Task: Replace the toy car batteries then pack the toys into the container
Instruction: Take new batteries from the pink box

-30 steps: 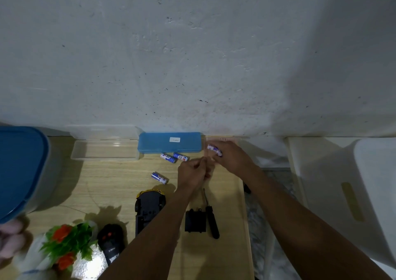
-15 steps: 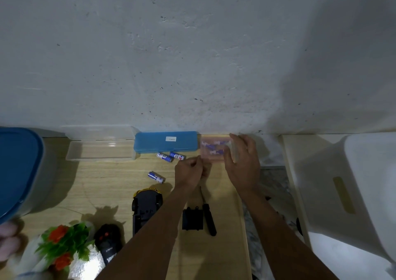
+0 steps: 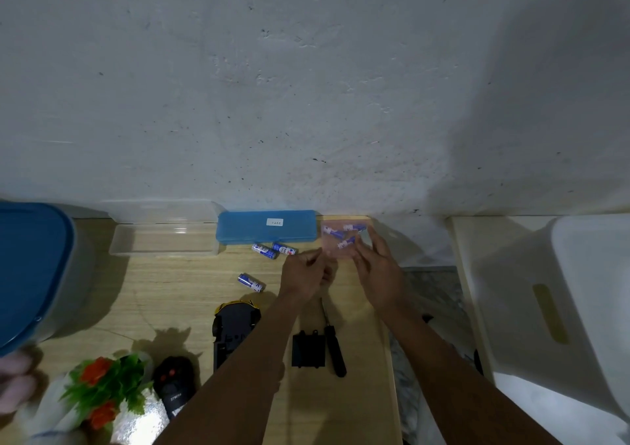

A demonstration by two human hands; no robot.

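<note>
The battery job looks about half done to me. The car lies belly-up on the desk at lower centre. Its black cover is off and lies to the right of it, just beside the screwdriver. So the compartment is open, though it is too dark for me to tell whether anything sits inside. Three loose batteries lie above the car, two together under the blue case and one nearer the car; old or new, I cannot say. More batteries lie in the pink box against the wall, right of the blue case.

Both hands are up at that box, well above the car. The right hand is spread, fingers straight, reaching over the box's near right corner; it may be touching the edge, but it grips nothing I can see. The left hand sits at the box's lower left corner with its fingers curled in, and whether it pinches something I cannot make out. The hands are close together but apart.

What is left, I judge: fresh cells in, cover back on and screwed down, then car and remote into the container at the left edge, which seems to have its blue lid on
</note>
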